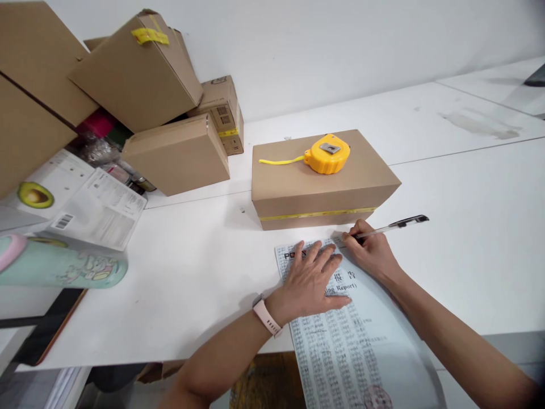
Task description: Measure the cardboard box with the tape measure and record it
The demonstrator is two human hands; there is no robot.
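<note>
Paper [361, 346] is lying on the white surface [183, 272] just in front of a cardboard box [281, 182], its lower part extending past the near edge. Its heading is partly hiding under a hand: the letters "PO" are showing at the top left, the characters "报 告" are standing further down, and "ing Report)" is running below them. Columns of small dark print, too fine to read, are covering its left side, and a round reddish stamp [377, 396] is sitting near the bottom.

The left hand [313, 284] is pressing palm down over the heading, fingers spreading wide and gripping nothing, the forearm reaching in from the lower left with a pink-strapped watch [267, 317] circling the wrist. The right hand [372, 250] is bending at the paper's top right corner, fingers closing around a pen [398, 225] that is slanting up to the right.

An orange tape measure [330, 156] is resting on the box. At the left, a white carton [108, 210] is displaying an avocado picture and a barcode beside a mint-green bottle [85, 267].
</note>
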